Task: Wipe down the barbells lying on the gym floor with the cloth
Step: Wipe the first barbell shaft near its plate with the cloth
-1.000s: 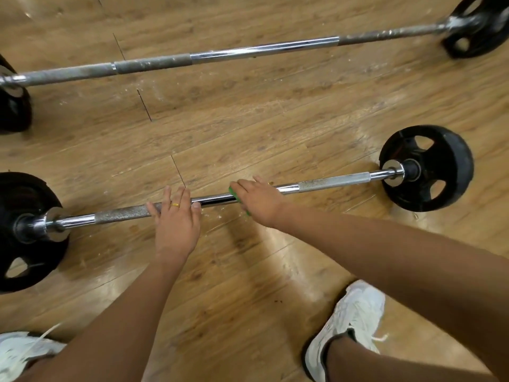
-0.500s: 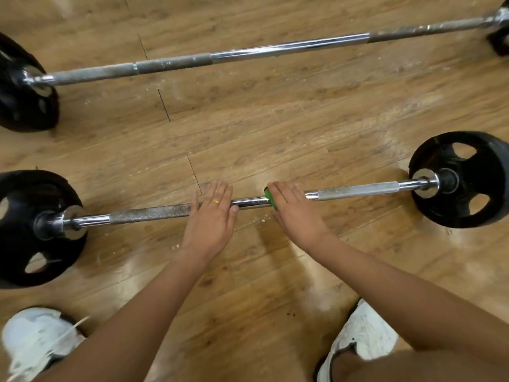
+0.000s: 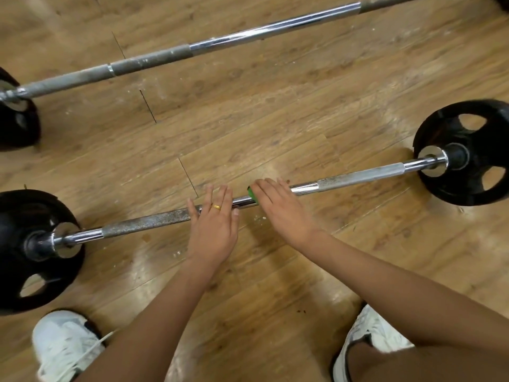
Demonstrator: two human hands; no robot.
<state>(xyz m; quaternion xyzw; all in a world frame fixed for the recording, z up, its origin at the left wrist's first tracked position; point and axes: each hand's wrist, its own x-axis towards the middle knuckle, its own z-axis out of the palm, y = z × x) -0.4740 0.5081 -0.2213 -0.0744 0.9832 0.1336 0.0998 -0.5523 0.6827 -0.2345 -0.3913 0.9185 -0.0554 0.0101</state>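
Note:
The near barbell (image 3: 358, 178) lies across the wooden floor with a black plate (image 3: 465, 153) on its right end and another black plate (image 3: 30, 252) on its left. My left hand (image 3: 213, 230), wearing a gold ring, rests flat on the middle of the bar with its fingers straight. Just to its right, my right hand (image 3: 281, 210) covers a green cloth (image 3: 251, 194) wrapped on the bar. Its fingers reach over the bar and its thumb is hidden. A second barbell (image 3: 248, 37) lies farther away, untouched.
The far barbell's left plate (image 3: 16, 122) stands at the left edge. My white shoes are on the floor, the left shoe (image 3: 63, 346) and the right shoe (image 3: 369, 340). Bare wooden floor (image 3: 275, 111) separates the two barbells.
The view has shifted, so the barbells sit differently in frame. Both hands stay at the middle of the near bar, slightly closer together, and my right fingers now lie flatter over it.

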